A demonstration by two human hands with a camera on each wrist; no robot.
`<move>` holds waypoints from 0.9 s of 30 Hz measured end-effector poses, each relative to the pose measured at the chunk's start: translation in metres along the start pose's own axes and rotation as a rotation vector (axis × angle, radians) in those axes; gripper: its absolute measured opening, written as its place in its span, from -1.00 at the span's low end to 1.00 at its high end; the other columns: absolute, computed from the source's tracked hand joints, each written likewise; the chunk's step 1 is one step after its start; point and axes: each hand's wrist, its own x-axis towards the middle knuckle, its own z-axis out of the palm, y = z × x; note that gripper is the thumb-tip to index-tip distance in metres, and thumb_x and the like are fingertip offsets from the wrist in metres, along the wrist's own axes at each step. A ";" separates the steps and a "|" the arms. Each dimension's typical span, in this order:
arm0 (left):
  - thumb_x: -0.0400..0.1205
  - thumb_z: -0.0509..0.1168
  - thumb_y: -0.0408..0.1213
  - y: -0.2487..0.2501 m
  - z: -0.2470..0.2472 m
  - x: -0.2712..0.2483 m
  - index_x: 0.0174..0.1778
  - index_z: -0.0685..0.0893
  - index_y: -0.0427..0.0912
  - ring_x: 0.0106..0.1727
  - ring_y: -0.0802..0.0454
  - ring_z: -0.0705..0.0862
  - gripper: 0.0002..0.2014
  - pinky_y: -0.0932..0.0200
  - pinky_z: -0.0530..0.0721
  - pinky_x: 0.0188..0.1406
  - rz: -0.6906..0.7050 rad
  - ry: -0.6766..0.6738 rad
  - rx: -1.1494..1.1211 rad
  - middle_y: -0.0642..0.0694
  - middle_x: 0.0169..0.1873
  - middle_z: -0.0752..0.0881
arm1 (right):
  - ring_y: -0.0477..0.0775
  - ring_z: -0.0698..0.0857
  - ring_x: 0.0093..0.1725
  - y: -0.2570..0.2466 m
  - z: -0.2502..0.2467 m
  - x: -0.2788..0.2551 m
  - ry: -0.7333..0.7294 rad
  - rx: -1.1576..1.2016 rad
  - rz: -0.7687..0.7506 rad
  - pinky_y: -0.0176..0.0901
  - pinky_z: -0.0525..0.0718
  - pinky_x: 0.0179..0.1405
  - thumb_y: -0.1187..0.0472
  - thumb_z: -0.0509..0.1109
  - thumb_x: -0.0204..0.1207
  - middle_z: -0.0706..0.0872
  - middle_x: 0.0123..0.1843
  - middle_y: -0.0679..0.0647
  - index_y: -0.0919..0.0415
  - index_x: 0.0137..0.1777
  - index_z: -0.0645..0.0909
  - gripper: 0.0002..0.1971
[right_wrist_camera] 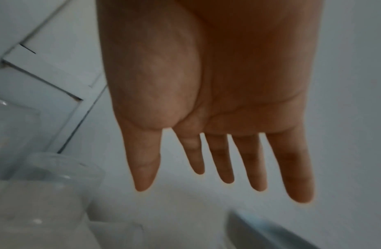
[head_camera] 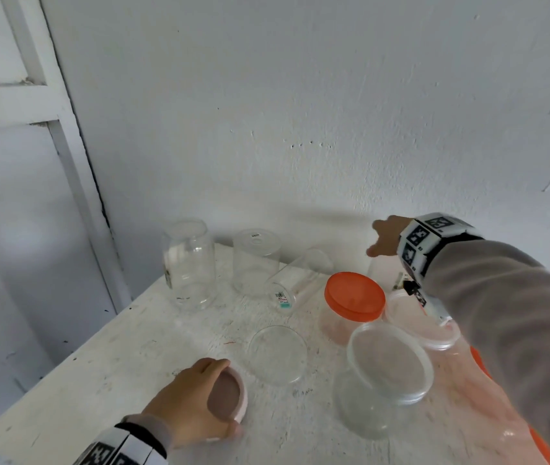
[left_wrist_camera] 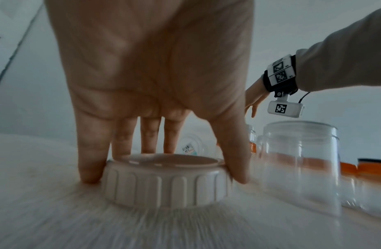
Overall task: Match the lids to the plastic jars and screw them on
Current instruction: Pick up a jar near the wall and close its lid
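Note:
A white ribbed lid (head_camera: 230, 396) (left_wrist_camera: 164, 180) lies upside down near the table's front. My left hand (head_camera: 193, 402) (left_wrist_camera: 155, 151) grips it, thumb on one side and fingers round the far rim. My right hand (head_camera: 384, 234) (right_wrist_camera: 217, 151) hovers over the table's back right with straight, spread fingers, holding nothing. A clear flat lid (head_camera: 277, 354) lies mid-table. An orange-lidded jar (head_camera: 354, 297) and two clear-lidded jars (head_camera: 389, 364) (head_camera: 424, 327) stand at the right. Open clear jars (head_camera: 190, 263) (head_camera: 256, 260) stand at the back, and one (head_camera: 295, 280) lies on its side.
The white table (head_camera: 99, 364) abuts a white wall (head_camera: 300, 112) at the back, with a white door frame (head_camera: 65, 129) to the left. The table's left edge runs diagonally. More orange pieces (head_camera: 542, 444) show under my right sleeve (head_camera: 501, 313).

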 end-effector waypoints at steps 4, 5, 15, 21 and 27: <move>0.38 0.42 0.26 -0.014 -0.011 -0.003 0.59 0.11 0.07 0.40 0.20 0.34 -0.06 0.31 0.37 0.40 0.001 0.036 -0.193 0.18 0.45 0.27 | 0.22 0.48 0.43 -0.061 -0.020 0.004 0.085 0.030 -0.173 -0.03 0.47 0.27 -0.04 0.30 0.63 0.44 0.50 0.24 0.27 0.57 0.27 -0.38; 0.36 0.42 0.27 -0.018 -0.013 -0.005 0.58 0.13 0.07 0.37 0.22 0.35 -0.06 0.34 0.37 0.37 -0.003 0.062 -0.233 0.19 0.41 0.29 | 0.22 0.46 0.46 -0.079 -0.023 0.005 0.097 0.053 -0.227 0.00 0.46 0.34 -0.05 0.29 0.63 0.42 0.51 0.23 0.25 0.58 0.26 -0.38; 0.10 0.47 0.29 -0.050 -0.012 -0.024 0.46 0.35 0.11 0.24 0.15 0.50 -0.03 0.20 0.57 0.18 -0.083 0.443 -0.602 0.20 0.31 0.47 | 0.25 0.26 0.52 -0.239 -0.014 -0.021 0.209 0.245 -0.649 0.17 0.41 0.32 -0.06 0.36 0.56 0.23 0.60 0.09 0.08 0.61 0.18 -0.32; 0.12 0.56 0.21 -0.047 -0.010 -0.036 0.40 0.46 0.08 0.24 0.06 0.60 -0.10 -0.07 0.63 0.24 -0.084 0.565 -0.756 0.11 0.33 0.57 | 0.35 0.08 0.59 -0.253 -0.004 -0.034 0.221 0.345 -0.583 0.33 0.41 0.38 -0.12 0.51 0.42 0.06 0.62 0.19 0.17 0.51 0.21 -0.21; 0.02 0.54 0.30 -0.045 -0.007 -0.040 0.41 0.46 0.04 0.26 -0.04 0.61 0.01 0.08 0.67 0.13 -0.097 0.551 -0.746 0.08 0.36 0.56 | 0.29 0.43 0.32 -0.242 -0.001 -0.044 0.178 0.516 -0.574 0.19 0.57 0.24 0.07 0.57 0.40 0.35 0.35 0.20 0.27 0.38 0.26 -0.30</move>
